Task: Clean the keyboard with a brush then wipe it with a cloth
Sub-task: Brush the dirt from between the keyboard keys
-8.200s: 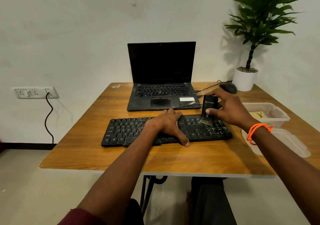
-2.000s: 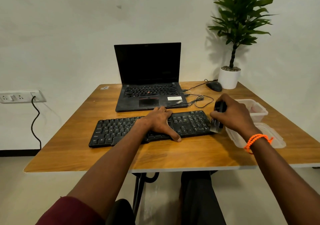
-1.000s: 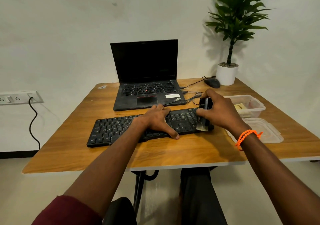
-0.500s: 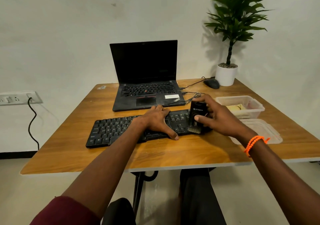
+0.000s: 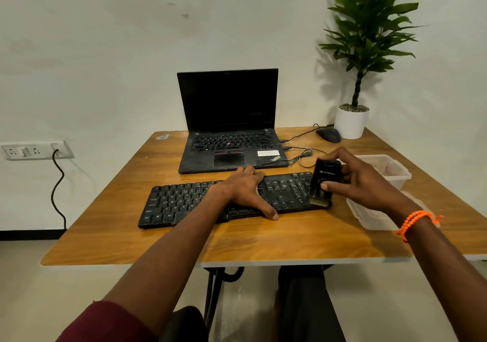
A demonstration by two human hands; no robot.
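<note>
A wooden table (image 5: 118, 239) stands against a pale wall, and on its far right corner there is a plant in a white pot (image 5: 351, 123). An open laptop (image 5: 229, 128) with a dark screen sits at the back middle of the table, and the black keyboard (image 5: 179, 204) lies just in front of it, along the table's width. To the right of the keyboard are a clear plastic box (image 5: 392, 173) and a flat clear lid (image 5: 369, 216) nearer the front edge. The left hand (image 5: 243, 190) rests flat on the middle of the keyboard, its fingers straight and spread, thumb at the front edge. The right hand (image 5: 361, 182) (with an orange band on the wrist) grips the black brush (image 5: 322, 183) between thumb and fingers, upright, with its bristles touching the right end of the keyboard. A black mouse (image 5: 328, 134) lies beside the pot.
</note>
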